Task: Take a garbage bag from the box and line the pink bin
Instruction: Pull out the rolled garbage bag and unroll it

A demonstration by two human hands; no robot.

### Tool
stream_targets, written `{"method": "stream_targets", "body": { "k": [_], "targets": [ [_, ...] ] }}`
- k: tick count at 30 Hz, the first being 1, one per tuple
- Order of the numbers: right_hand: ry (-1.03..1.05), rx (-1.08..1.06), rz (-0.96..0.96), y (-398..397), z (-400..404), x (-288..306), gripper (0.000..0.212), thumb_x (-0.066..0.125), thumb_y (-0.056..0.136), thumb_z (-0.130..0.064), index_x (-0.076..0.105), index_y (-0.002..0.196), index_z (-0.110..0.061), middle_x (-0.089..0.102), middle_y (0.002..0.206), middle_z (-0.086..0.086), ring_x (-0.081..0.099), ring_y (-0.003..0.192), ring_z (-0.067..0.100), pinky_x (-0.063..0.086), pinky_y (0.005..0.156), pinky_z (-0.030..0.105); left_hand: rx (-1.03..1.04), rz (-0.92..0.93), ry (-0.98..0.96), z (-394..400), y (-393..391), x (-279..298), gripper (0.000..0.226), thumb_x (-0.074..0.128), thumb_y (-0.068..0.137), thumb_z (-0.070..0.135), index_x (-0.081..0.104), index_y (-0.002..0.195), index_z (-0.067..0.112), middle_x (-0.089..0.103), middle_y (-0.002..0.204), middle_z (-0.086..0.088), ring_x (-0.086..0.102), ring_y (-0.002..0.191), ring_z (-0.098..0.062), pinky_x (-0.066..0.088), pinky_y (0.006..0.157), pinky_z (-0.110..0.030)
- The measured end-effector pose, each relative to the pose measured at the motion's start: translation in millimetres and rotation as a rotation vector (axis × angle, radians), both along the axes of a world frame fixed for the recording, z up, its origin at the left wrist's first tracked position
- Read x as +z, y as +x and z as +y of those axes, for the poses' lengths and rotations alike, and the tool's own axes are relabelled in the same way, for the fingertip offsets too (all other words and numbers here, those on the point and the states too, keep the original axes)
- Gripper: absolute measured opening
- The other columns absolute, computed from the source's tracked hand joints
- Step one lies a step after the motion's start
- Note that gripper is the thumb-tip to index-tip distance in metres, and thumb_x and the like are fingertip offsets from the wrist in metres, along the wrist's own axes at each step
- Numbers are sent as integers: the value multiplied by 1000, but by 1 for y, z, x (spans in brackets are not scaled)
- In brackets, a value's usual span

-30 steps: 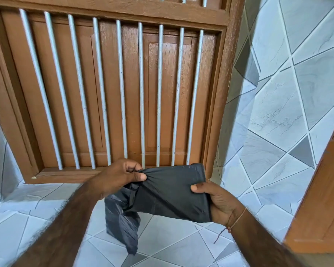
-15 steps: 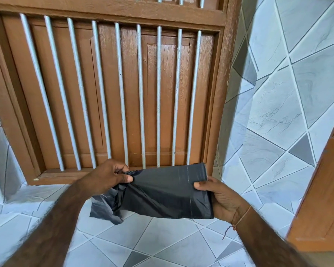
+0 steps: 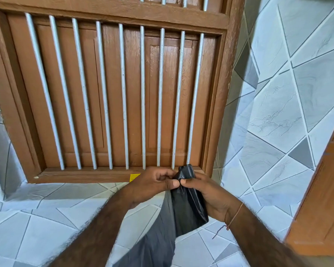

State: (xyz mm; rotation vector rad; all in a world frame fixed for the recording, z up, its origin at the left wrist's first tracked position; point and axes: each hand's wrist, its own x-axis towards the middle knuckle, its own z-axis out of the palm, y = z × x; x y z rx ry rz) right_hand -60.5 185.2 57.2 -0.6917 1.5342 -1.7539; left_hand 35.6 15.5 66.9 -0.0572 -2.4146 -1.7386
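Note:
A black garbage bag (image 3: 187,207) hangs between my two hands, bunched narrow at the top and falling loose toward the bottom edge of the view. My left hand (image 3: 152,185) pinches its upper edge with thumb and fingers. My right hand (image 3: 208,193) grips the folded part from the right, thumb tip touching the left thumb. The pink bin and the box are out of view.
A brown wooden window frame (image 3: 112,176) with several pale metal bars (image 3: 143,97) fills the wall straight ahead. Blue-grey tiles (image 3: 278,116) cover the wall on the right and the ledge below. A wooden panel edge (image 3: 324,205) stands at the right.
My hands came together from a wide spread. The bag, held stretched flat before, is now gathered into a narrow bunch and hangs down. The view is closer to the window.

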Motion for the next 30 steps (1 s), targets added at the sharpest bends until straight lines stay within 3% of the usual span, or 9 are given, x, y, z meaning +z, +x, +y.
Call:
{"method": "stream_targets", "body": {
  "k": [4,9,13,16,18,21,26,30],
  "targets": [
    [7,-32,-24,-5,8,-5,42,69,79,-28,66,117,-9,67,119,21,62,114,39,44,105,52,63,62,100,1,-1,-1,6,66,87,10,69,87,4,70,80,-3,63,78,-13,49,69,-21],
    [-25,-126,-3,-5,6,-13,39,65,79,-25,67,114,-7,66,118,25,62,112,40,42,106,56,172,110,-108,11,-7,0,10,66,88,10,67,84,1,64,72,1,56,66,-3,43,60,-12],
    [-48,-185,48,0,0,-13,26,66,89,-26,68,108,-8,71,109,20,68,101,35,51,96,47,206,125,-73,16,-11,-9,10,64,89,9,68,84,2,64,76,-5,56,71,-9,43,69,-25],
    [-44,-236,103,2,-3,-10,15,62,92,-22,71,94,-10,72,101,18,69,91,28,53,89,41,232,136,-76,19,-12,-12,15,62,91,12,70,81,3,65,74,0,56,71,-6,44,69,-23],
    [-49,-256,112,2,-5,-10,15,63,91,-21,72,87,-9,73,95,18,69,86,28,53,86,40,248,152,-117,21,-12,-10,17,61,91,13,70,81,4,65,74,3,55,70,-3,43,67,-18],
    [-57,-269,126,3,-8,-11,26,65,89,-26,71,96,-1,74,99,20,71,93,34,56,88,43,254,154,-121,22,-11,-8,16,60,92,13,72,85,5,70,79,0,59,73,-2,45,68,-13],
    [-59,-370,243,6,-16,-13,21,62,92,-26,71,93,-8,74,92,14,72,87,25,58,81,37,316,212,-131,24,-10,-6,13,63,90,15,74,84,10,74,85,-7,65,76,-11,49,72,-23],
    [-113,-383,247,7,-20,-10,28,63,91,-25,66,92,3,68,93,28,69,79,32,56,78,42,410,250,-63,29,-11,-6,14,64,89,14,74,79,11,74,80,-2,63,71,-6,48,67,-16]
  ]
}}
